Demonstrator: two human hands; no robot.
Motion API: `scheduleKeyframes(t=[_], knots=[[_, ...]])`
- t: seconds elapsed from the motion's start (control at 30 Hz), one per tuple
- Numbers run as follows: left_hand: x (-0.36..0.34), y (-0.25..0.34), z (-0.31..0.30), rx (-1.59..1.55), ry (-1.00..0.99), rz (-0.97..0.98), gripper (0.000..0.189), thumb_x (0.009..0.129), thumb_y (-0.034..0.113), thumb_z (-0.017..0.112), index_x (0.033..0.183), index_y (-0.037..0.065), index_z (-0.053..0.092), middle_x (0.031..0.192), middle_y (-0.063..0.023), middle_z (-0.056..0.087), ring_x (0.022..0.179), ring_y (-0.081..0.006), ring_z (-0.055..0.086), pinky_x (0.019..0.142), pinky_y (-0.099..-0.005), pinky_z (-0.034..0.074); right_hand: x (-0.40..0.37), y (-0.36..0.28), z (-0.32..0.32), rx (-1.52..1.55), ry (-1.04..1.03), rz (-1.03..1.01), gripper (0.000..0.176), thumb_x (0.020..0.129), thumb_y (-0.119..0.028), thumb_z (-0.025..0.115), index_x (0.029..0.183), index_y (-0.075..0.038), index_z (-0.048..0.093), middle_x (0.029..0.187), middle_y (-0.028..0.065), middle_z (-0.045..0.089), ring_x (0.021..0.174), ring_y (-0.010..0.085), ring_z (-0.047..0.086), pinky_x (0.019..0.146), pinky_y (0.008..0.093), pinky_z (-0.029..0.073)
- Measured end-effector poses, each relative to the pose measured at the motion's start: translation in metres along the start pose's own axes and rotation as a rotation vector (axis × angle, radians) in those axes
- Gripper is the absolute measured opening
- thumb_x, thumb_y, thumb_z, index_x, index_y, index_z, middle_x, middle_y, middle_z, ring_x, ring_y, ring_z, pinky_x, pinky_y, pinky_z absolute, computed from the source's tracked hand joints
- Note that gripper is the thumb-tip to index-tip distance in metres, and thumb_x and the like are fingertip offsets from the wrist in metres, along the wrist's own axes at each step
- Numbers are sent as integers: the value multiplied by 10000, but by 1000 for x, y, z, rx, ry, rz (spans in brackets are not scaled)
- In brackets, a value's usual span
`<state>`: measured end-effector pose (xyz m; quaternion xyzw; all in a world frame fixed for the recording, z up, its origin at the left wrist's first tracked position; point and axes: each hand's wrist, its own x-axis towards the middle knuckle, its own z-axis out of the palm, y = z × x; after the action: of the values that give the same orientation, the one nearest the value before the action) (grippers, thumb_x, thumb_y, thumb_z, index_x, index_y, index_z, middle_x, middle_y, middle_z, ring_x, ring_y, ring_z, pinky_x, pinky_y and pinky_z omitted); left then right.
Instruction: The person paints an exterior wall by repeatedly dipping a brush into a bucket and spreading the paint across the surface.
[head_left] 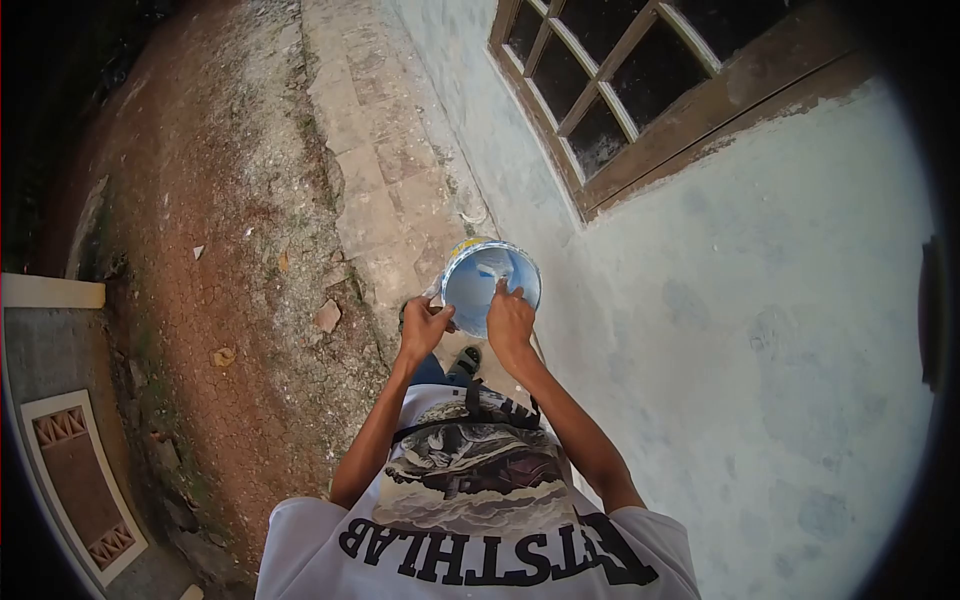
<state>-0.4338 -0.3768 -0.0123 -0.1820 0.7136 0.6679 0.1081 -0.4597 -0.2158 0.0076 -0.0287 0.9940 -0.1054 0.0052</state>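
Bucket [478, 290]: blue and white, centre of frame, held up off the ground beside the pale wall [760, 330].
Left hand [425, 326]: fingers clamped on the bucket's left rim.
Right hand [511, 322]: at the lower right rim, fingers curled tight round a pale handle [503, 277] that reaches inside; tool type cannot be told.
Window [640, 80]: wooden frame, upper right.
Ground [220, 230]: red dirt, left.

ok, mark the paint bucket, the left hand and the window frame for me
paint bucket [475, 285], head view, pale inner wall.
left hand [425, 325], head view, back of the hand, grip at the bucket's rim.
window frame [700, 120], head view, brown bottom rail.
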Motion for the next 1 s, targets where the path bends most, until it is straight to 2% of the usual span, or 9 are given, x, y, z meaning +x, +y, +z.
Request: scheduleKeyframes(t=[0.13,0.33,0.5,0.57,0.63,0.7,0.77,0.8,1.0], knots=[[24,6,-16,-68,-71,64,187,836,47,623,887,-128,582,638,-146,648,529,-161,627,480,-275,498,13,-21,6,13,-147,3,328,836,-35,520,1140,72,581,867,257,623,696,328,667,589,376,540],[81,-4,-41,-73,-128,34,213,833,55,627,910,-139,588,653,-146,650,526,-165,628,480,-276,499,41,-43,9,58,-264,-22,329,851,-87,516,1140,48,594,812,266,639,719,374,651,659,438,520],[115,7,-62,-136,-133,2,222,839,53,617,932,-146,583,657,-148,651,521,-173,634,473,-278,515,60,-58,-32,380,-151,150,314,919,-182,507,1156,9,587,836,222,664,733,388,645,708,452,497],[123,12,-73,-167,-106,-9,239,848,46,600,965,-159,567,662,-163,650,515,-193,643,464,-280,530,51,-51,-24,404,-83,103,296,926,-183,515,1156,-5,568,801,213,661,716,377,649,670,427,498],[132,14,-84,-201,-84,-41,245,851,42,593,979,-165,560,662,-172,648,511,-202,645,459,-282,534,39,-50,-17,715,11,142,258,924,-157,526,1126,3,545,765,219,643,691,374,641,629,392,497],[141,13,-93,-236,-62,-73,251,854,37,585,993,-170,553,663,-182,646,506,-212,647,453,-284,539,28,-49,1,701,92,94,208,921,-140,535,1072,3,525,733,221,618,650,366,626,586,378,479],[148,11,-101,-279,-61,-102,266,856,35,579,1010,-179,538,659,-194,642,505,-225,649,451,-289,546,22,-43,22,593,-83,175,186,920,-141,532,1039,0,514,732,225,602,651,390,610,580,405,464],[149,13,-103,-282,-60,-102,266,856,35,579,1010,-179,538,659,-194,642,505,-225,649,451,-289,546,25,-44,28,591,-58,160,156,919,-134,527,1006,-6,505,732,231,580,666,427,585,579,437,444],[158,22,-112,-247,-73,-83,271,863,38,574,1009,-186,529,661,-188,642,511,-220,652,452,-285,545,34,-50,44,531,51,31,232,899,-114,551,1071,40,527,666,247,582,623,429,594,520,446,441]])
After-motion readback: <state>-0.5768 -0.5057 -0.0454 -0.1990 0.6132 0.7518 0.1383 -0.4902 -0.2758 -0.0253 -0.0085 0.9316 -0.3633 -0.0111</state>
